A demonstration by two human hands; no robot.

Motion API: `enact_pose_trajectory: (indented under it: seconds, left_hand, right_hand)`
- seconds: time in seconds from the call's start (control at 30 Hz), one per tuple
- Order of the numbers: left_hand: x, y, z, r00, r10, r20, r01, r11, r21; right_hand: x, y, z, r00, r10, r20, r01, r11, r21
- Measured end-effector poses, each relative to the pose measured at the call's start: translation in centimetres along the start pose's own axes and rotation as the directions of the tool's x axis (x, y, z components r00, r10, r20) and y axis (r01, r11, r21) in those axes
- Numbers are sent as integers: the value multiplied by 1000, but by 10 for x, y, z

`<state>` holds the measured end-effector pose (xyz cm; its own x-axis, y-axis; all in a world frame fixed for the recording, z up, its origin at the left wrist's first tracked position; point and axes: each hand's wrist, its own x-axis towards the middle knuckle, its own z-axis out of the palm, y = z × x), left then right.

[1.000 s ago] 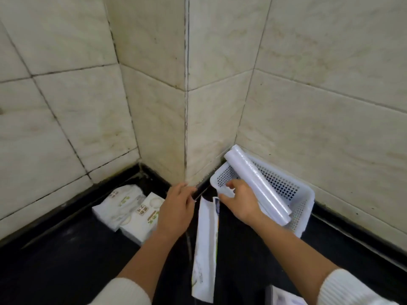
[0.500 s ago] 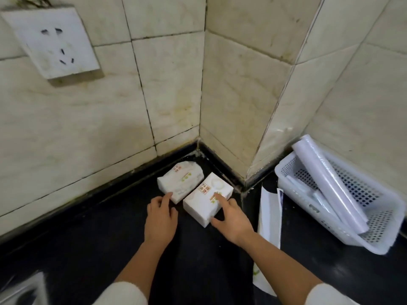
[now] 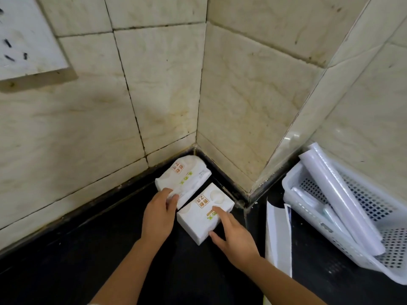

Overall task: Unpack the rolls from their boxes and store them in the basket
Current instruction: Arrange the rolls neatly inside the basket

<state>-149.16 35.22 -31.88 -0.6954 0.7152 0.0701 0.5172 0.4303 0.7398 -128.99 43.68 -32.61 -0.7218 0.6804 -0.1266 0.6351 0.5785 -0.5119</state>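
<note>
Head view: at frame right, the white perforated plastic basket point(image 3: 372, 219) already holds long white rolls point(image 3: 337, 199); two white printed packs remain at centre. The left hand point(image 3: 157, 213) pinches the far soft pack point(image 3: 182, 177); the right hand point(image 3: 233, 236), fingers spread, rests on the near box point(image 3: 202, 213)

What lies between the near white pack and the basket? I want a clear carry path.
Only the flattened empty box lies on the black counter between the near pack and the white basket. The tiled corner juts out behind that path. The right hand already touches the pack.
</note>
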Motion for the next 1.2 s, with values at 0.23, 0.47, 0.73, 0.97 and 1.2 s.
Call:
enact_pose_trajectory:
  seconds: [0.23,0.47,0.73,0.97,1.2]
  left_hand:
    - [34,26,-18,992,112,-50,-116,990,-79]
    - [64,16,-14,988,104,-114,-105,994,-4]
    - [59,10,-5,997,75,-14,-76,997,-17]
    - [31,36,-12,990,46,-132,-30,993,117]
    - [-55,92,54,989,147,-25,-146,988,49]
  right_hand:
    - [73,-15,-6,999,-24,-43,25,1000,6]
    - [127,-32,-3,991,39,-131,-26,995,96]
    - [142,-37,-17,982,154,-108,-127,966,225]
    - [98,-25,-55,988,101,-120,-64,959,276]
    - [1,27,-82,947,153,-283,-72,958,279]
